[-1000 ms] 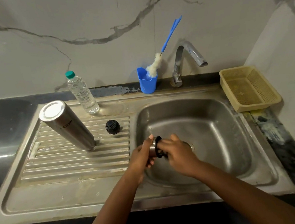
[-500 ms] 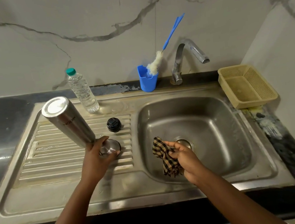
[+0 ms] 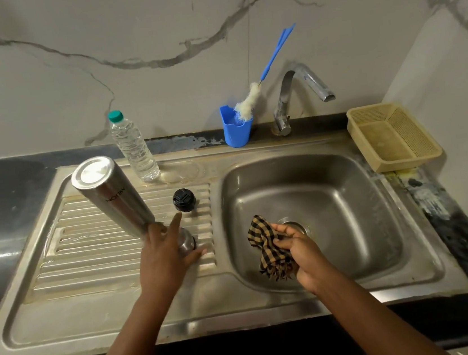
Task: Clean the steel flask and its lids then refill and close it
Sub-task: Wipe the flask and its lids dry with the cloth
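Observation:
The steel flask (image 3: 113, 196) stands upside down on the ribbed drainboard (image 3: 89, 254), base toward me. A black inner lid (image 3: 184, 200) sits just right of it. The steel outer lid (image 3: 187, 240) rests on the drainboard by the flask's mouth. My left hand (image 3: 163, 259) is over this lid with forefinger and thumb spread to either side of it, fingers loosened. My right hand (image 3: 301, 253) grips a crumpled brown-and-black checked cloth (image 3: 268, 247) above the sink basin (image 3: 346, 193), near the drain.
A clear water bottle (image 3: 134, 146) with a green cap stands behind the flask. A blue cup (image 3: 236, 131) with a bottle brush (image 3: 248, 101) and the tap (image 3: 301, 95) are at the back. A beige basket (image 3: 392, 135) sits at the right.
My hands held lid and cloth together over the basin, then parted. The left hand carried the steel lid to the drainboard, set it down and now spreads its fingers. The right keeps the cloth.

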`<state>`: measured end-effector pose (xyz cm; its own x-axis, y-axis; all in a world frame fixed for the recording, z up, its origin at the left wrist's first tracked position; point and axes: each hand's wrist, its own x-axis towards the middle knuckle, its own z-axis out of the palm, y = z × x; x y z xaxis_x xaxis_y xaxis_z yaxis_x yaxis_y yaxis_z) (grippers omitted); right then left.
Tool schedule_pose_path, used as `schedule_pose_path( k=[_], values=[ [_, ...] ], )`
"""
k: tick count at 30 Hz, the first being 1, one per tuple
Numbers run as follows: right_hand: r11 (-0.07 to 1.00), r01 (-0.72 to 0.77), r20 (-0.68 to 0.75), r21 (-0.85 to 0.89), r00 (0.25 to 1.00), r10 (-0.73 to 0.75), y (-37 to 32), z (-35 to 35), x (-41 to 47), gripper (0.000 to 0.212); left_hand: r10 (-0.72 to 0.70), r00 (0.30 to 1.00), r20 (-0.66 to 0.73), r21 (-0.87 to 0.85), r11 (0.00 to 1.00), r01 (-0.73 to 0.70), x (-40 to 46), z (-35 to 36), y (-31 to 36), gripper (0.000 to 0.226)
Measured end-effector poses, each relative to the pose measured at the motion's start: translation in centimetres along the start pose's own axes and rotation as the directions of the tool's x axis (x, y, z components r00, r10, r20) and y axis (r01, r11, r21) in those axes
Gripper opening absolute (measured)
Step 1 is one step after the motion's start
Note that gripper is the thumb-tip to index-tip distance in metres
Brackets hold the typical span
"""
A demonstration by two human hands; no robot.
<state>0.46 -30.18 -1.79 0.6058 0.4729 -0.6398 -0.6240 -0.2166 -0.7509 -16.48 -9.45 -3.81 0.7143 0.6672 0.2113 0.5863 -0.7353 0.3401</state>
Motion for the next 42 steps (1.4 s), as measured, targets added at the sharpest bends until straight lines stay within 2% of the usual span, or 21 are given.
schedule_pose_path(
  k=[2,3,6,8,9,10,11,12,13,14,16,18,22,26,30,33,37,38,40,42],
  values=[
    [1.0,0.005,0.014,0.026,1.0,-0.005,-0.1,0.0,0.1,0.038,0.124,0.982,-0.139,0.036,0.992,-0.12,-0.2,0.0,2.4,0.071],
    [0.999,0.014,0.027,0.035,1.0,-0.015,-0.3,0.1,0.2,0.037,0.153,0.977,-0.15,0.037,0.988,-0.149,-0.1,0.1,3.8,0.065],
    [0.998,0.056,0.077,0.032,0.995,-0.059,-1.4,0.3,0.1,0.036,0.142,0.989,-0.037,0.009,0.99,-0.141,0.3,0.8,7.5,0.063],
    [0.995,0.099,0.106,0.027,0.989,-0.101,-2.3,0.3,0.0,0.034,0.085,0.993,0.081,-0.181,0.981,-0.069,0.8,0.7,10.0,0.064],
    [0.992,0.121,0.118,0.024,0.985,-0.122,-2.7,0.4,0.0,0.034,0.014,0.981,0.193,-0.337,0.94,0.053,1.2,0.4,11.3,0.064],
    [0.99,0.137,0.129,0.022,0.982,-0.138,-3.1,0.3,0.0,0.035,-0.072,0.944,0.323,-0.504,0.831,0.236,1.6,0.2,12.4,0.062],
    [0.988,0.15,0.138,0.023,0.979,-0.152,-3.4,0.2,0.2,0.035,-0.14,0.87,0.473,-0.625,0.642,0.444,2.0,0.1,13.5,0.057],
    [0.987,0.159,0.143,0.024,0.977,-0.161,-3.6,0.0,0.3,0.034,-0.167,0.787,0.594,-0.677,0.424,0.601,2.3,0.2,14.2,0.053],
    [0.986,0.166,0.144,0.024,0.975,-0.168,-3.8,-0.2,0.4,0.034,-0.176,0.722,0.669,-0.676,0.26,0.69,2.7,0.6,14.6,0.053],
    [0.985,0.169,0.146,0.02,0.974,-0.17,-4.0,-0.5,0.4,0.034,-0.175,0.683,0.709,-0.666,0.152,0.73,3.0,0.9,14.7,0.057],
    [0.986,0.168,0.159,0.008,0.973,-0.167,-4.1,-1.1,0.6,0.037,-0.145,0.674,0.724,-0.67,0.079,0.738,3.6,0.9,14.7,0.059],
    [0.984,0.177,0.18,-0.017,0.969,-0.171,-4.4,-1.8,0.6,0.043,-0.118,0.701,0.704,-0.694,0.095,0.713,4.0,0.9,15.0,0.05],
    [0.969,0.187,0.213,-0.164,0.965,-0.15,-5.3,-3.1,0.8,0.06,-0.087,0.783,0.616,-0.759,0.199,0.62,4.4,1.0,16.0,0.041],
    [0.917,0.229,0.271,-0.326,0.952,-0.141,-6.7,-4.2,0.9,0.061,0.019,0.843,0.538,-0.785,0.376,0.492,4.9,0.6,16.8,0.029],
    [0.869,0.31,0.281,-0.387,0.937,-0.209,-8.8,-6.5,1.0,0.057,0.118,0.818,0.563,-0.763,0.455,0.459,5.9,0.3,18.3,0.019],
    [0.87,0.316,0.348,-0.378,0.919,-0.183,-10.1,-8.6,0.9,0.06,0.179,0.776,0.605,-0.757,0.43,0.492,6.8,-0.2,19.6,0.012],
    [0.963,0.23,0.371,-0.139,0.914,-0.165,-11.0,-11.2,1.4,0.048,0.2,0.723,0.662,-0.739,0.338,0.583,8.2,-0.1,21.4,0.014],
    [0.966,0.224,0.354,-0.128,0.92,-0.167,-11.4,-11.8,1.6,0.041,0.183,0.71,0.68,-0.724,0.319,0.612,8.5,0.2,22.0,0.013],
    [0.937,0.251,0.263,-0.242,0.947,-0.186,-12.4,-12.8,2.0,0.032,0.13,0.696,0.707,-0.69,0.342,0.637,9.2,1.1,23.3,0.013],
    [0.892,0.269,0.141,-0.364,0.962,-0.233,-13.8,-14.0,2.5,0.038,0.074,0.673,0.736,-0.64,0.401,0.655,10.1,2.0,24.7,0.028]
  ],
)
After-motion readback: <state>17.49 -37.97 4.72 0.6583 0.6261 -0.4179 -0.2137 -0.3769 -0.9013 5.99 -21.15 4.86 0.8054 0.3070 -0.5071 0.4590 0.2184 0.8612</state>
